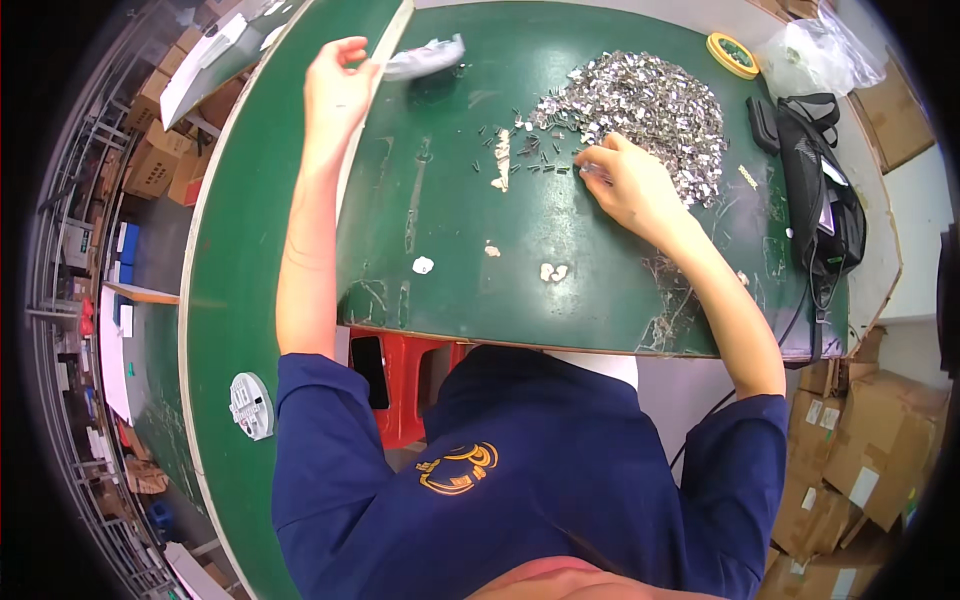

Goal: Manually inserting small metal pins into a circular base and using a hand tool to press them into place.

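Note:
My left hand is raised over the light rail beside the green tabletop, its fingers loosely bent and apart, with nothing seen in them. Just right of it lies a crumpled grey-white plastic bag. My right hand is at the lower left edge of a large heap of small shiny metal pieces. Its fingertips are pinched together; what they hold is too small and hidden to make out. Several small dark pin-like pieces are scattered left of these fingertips, near a strip of crumpled tape.
A yellow tape roll, a clear plastic bag and a black bag line the right side. A white round plastic housing sits on the green strip at left. A red stool holds a phone. Cardboard boxes stand at right.

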